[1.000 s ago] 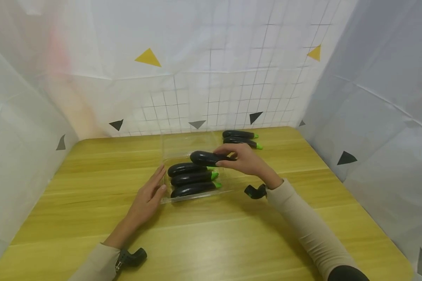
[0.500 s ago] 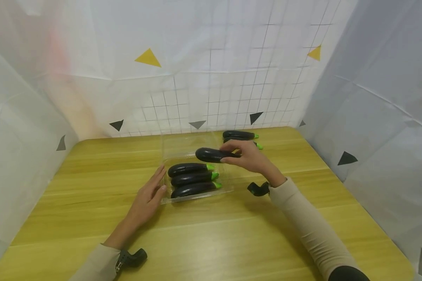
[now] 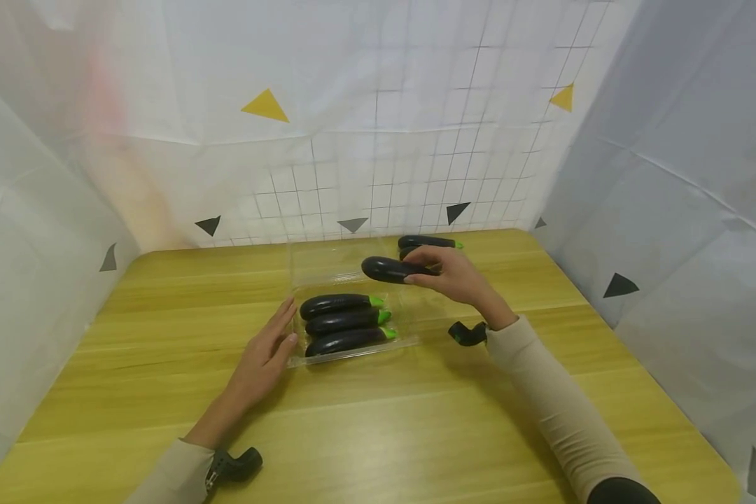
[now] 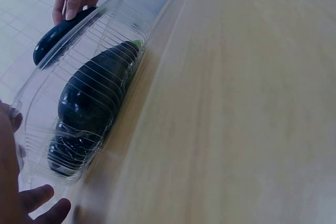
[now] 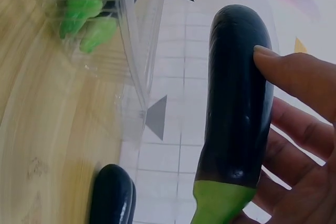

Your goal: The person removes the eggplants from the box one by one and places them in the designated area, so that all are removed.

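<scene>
My right hand (image 3: 455,274) pinches a dark eggplant (image 3: 387,269) between thumb and fingers, raised over the back right of a clear plastic box (image 3: 353,358). In the right wrist view the held eggplant (image 5: 236,98) shows its green stem end at the bottom. Three eggplants (image 3: 343,320) lie side by side in the box, stems to the right. Against the box's left side rests my left hand (image 3: 261,357), fingers extended. Through the clear wall, the left wrist view shows eggplants (image 4: 94,93) inside and the left fingers (image 4: 44,208) at the near end.
Behind my right hand two more eggplants (image 3: 430,241) lie at the table's back edge, one mostly covered by the hand. The box's clear lid (image 3: 337,259) lies folded back. White sheeting (image 3: 183,168) walls the wooden table (image 3: 378,434) at the back and sides.
The right hand has lifted the eggplant up and carried it back and to the right, away from the three in the box. The left hand has stayed in place.
</scene>
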A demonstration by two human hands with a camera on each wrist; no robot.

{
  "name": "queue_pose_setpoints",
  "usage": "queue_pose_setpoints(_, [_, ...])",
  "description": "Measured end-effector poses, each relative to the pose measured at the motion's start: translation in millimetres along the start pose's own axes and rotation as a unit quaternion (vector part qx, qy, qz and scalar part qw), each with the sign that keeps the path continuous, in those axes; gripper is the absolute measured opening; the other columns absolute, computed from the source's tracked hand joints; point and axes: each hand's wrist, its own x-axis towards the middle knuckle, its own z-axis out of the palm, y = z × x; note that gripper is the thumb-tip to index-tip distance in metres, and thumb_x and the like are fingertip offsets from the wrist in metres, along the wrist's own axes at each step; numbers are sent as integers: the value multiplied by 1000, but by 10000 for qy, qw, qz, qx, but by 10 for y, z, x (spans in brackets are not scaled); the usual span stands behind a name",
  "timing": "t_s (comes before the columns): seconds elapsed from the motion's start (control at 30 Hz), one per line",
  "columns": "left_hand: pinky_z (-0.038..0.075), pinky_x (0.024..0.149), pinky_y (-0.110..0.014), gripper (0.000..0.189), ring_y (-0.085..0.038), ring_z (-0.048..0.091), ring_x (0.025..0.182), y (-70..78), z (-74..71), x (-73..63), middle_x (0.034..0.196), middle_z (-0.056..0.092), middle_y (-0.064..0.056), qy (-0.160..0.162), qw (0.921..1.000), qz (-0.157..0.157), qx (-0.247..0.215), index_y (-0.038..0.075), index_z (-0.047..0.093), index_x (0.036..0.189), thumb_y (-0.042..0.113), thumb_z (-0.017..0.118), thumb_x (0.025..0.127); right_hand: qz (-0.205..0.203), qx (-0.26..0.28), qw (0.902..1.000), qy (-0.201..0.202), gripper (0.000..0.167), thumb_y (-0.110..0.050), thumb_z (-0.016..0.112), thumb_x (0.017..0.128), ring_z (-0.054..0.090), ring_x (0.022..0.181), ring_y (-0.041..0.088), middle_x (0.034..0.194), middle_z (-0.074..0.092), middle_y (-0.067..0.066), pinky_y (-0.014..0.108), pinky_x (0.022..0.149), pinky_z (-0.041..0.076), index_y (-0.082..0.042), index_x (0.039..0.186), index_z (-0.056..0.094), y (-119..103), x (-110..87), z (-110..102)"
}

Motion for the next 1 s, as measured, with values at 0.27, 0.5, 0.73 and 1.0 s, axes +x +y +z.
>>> queue_pose_setpoints(0.27, [32,116,-33,54,-29,36,148,12,-4,-2,169,27,-9,16,10000,-3,60,11,35,163,16,51,111,67,-93,9998,151,33,-20,80,95,69,102,25,113,73,8,46,83,59,-5,123,73,88,2,-45])
queue_pose_setpoints(0.5, [34,116,-44,55,-30,39,146,12,-1,3,170,27,-9,-2,10000,-16,86,12,34,164,16,51,111,344,-142,9990,236,35,-21,80,95,68,105,26,117,73,11,48,88,57,-6,126,73,187,-25,-79])
queue_pose_setpoints(0.73, [34,115,-49,55,-31,41,145,20,-4,3,170,26,-8,-14,9999,-26,118,12,34,164,15,51,111,450,-311,9980,314,34,-23,77,98,67,105,28,120,72,12,49,88,55,-7,128,73,335,-37,-88])
queue_pose_setpoints(1.0, [34,116,-48,55,-30,41,145,24,-7,1,170,26,-7,-13,9999,-50,113,12,34,164,16,50,111,551,-500,9965,373,34,-22,74,100,66,108,33,126,70,16,52,89,52,-6,130,72,430,-53,-107])
